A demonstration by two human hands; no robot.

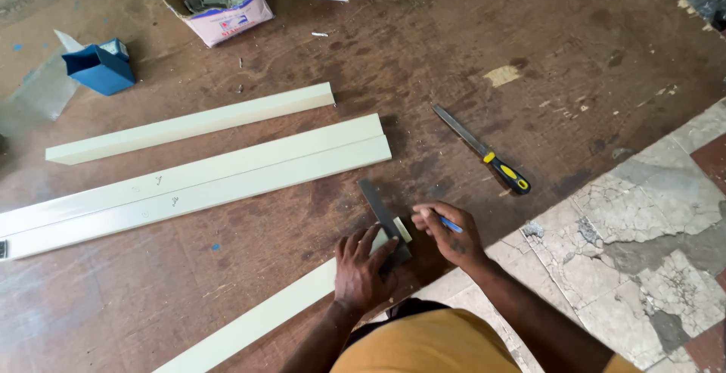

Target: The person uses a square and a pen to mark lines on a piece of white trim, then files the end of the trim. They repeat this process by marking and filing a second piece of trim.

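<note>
Head view: the left hand (365, 273) presses fingers-spread on a dark try square (384, 220) laid across the cream strip's (257, 321) end, beneath its fingertips. The right hand (448, 234) pinches a blue pencil (451, 225) just beside the blade — if the square shifts, the line likely skews.
</note>
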